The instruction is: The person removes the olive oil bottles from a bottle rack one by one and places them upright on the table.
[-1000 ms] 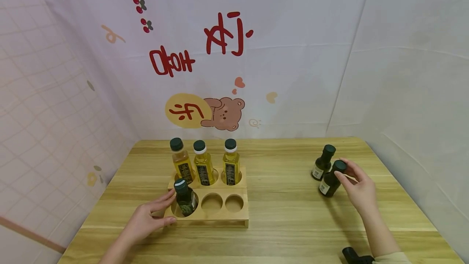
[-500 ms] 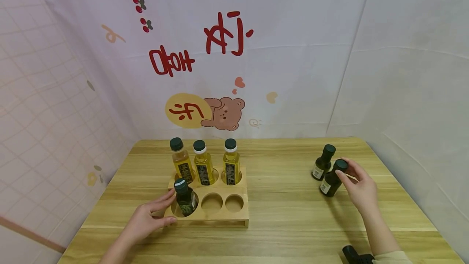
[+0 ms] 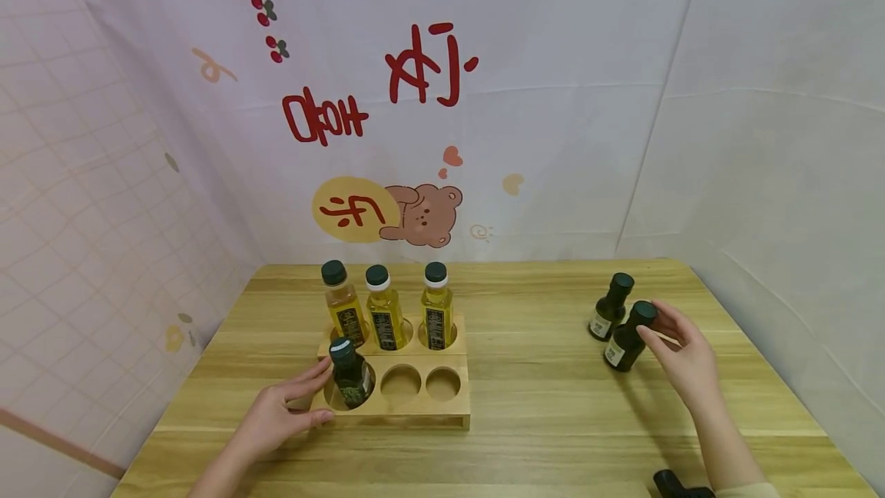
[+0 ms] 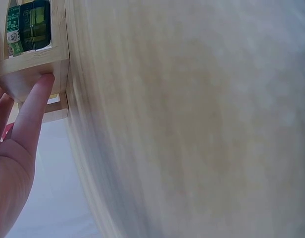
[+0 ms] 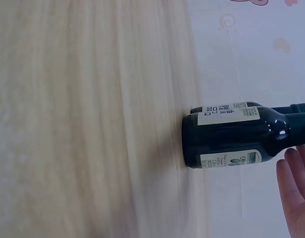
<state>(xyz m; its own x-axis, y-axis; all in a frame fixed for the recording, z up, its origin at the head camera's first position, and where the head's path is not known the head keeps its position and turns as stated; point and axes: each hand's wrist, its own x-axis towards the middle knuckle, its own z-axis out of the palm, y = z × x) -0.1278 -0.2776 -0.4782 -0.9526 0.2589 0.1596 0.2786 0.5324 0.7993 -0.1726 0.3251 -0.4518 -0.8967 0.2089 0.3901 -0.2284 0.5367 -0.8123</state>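
Observation:
In the head view, my left hand (image 3: pixel 280 410) rests with extended fingers against the left end of a two-step wooden rack (image 3: pixel 432 406). In the left wrist view, one fingertip (image 4: pixel 46 79) presses its side panel. A dark green bottle (image 3: pixel 351 381) sits in the lower left hole. Three yellow oil bottles with green caps, one of them the middle bottle (image 3: pixel 384 317), stand in the upper row. My right hand (image 3: pixel 684 356) is beside the neck of a dark bottle (image 3: pixel 624 346) standing upright on the table, its fingers loose. Another dark bottle (image 3: pixel 608 310) stands just behind.
The lower step has two unfilled holes, the middle hole (image 3: pixel 401 384) and the right hole (image 3: pixel 443 383). A black object (image 3: pixel 674 485) shows near the right wrist. The wooden table (image 3: pixel 539 406) meets a printed white cloth (image 3: pixel 553 137) at the back.
My right hand has eased slightly to the right, its thumb moving off the near dark bottle's cap. That bottle has shifted very slightly right. My left hand and the rack look unmoved.

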